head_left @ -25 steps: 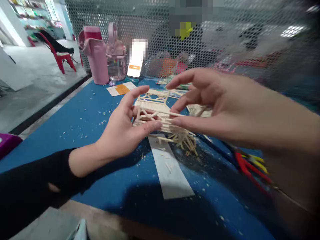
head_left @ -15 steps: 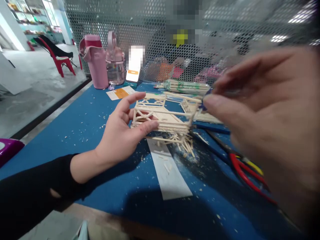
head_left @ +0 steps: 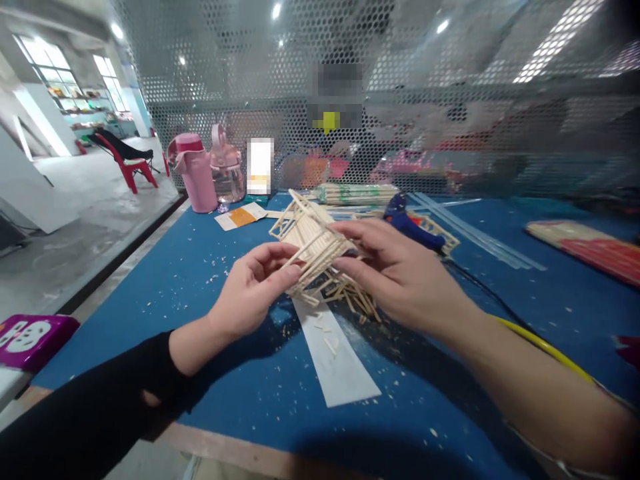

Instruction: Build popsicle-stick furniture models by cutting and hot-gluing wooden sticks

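Between both hands, a small model built of thin wooden sticks is held tilted above the blue table. My left hand grips its lower left side, thumb in front and fingers behind. On its right side, my right hand pinches it between thumb and fingers. Cut stick pieces lie in a pile just below the model. A strip of white paper runs under it towards me, with a few stick bits on top. Behind my right hand rests a blue glue gun.
Along the back stand a pink flask, a clear bottle and a lit phone. Bundled sticks and clear glue sticks lie near the mesh panel. A purple power strip is at left.
My right hand has come down and left to take hold of the model, which is now tilted. The glue gun now rests on the table. The view has tipped upward.
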Action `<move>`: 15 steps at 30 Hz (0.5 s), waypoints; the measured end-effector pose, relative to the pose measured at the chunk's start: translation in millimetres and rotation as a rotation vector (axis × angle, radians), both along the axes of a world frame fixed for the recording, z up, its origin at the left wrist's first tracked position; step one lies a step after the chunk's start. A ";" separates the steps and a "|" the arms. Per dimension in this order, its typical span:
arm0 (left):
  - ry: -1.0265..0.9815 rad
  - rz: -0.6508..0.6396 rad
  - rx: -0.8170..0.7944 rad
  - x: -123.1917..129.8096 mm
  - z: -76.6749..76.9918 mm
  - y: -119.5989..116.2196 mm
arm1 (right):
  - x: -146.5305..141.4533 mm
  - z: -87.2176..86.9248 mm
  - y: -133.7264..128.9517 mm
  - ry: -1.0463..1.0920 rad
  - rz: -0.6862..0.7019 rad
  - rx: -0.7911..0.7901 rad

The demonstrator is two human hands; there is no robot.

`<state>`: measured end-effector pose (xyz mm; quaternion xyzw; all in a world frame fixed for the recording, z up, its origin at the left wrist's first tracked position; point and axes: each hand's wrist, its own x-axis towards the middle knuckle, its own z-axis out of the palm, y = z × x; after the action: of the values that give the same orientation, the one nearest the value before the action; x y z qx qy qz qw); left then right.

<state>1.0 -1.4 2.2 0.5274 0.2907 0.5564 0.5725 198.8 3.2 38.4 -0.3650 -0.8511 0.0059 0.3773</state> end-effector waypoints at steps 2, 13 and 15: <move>0.089 -0.012 0.005 -2.0 -1.5 1.5 | 1.6 -3.9 -1.7 -0.030 0.017 0.043; 0.372 -0.083 0.162 -7.9 4.4 -0.7 | 2.3 -26.4 -6.5 -0.035 0.029 0.115; 0.435 -0.095 0.175 -8.2 6.3 -0.2 | 2.6 -27.5 -6.1 -0.031 0.022 0.119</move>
<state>-7.2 -1.7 8.4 0.6954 0.3329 0.4253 0.4741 201.5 -2.9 10.9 -0.3325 -0.8597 -0.0463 0.3849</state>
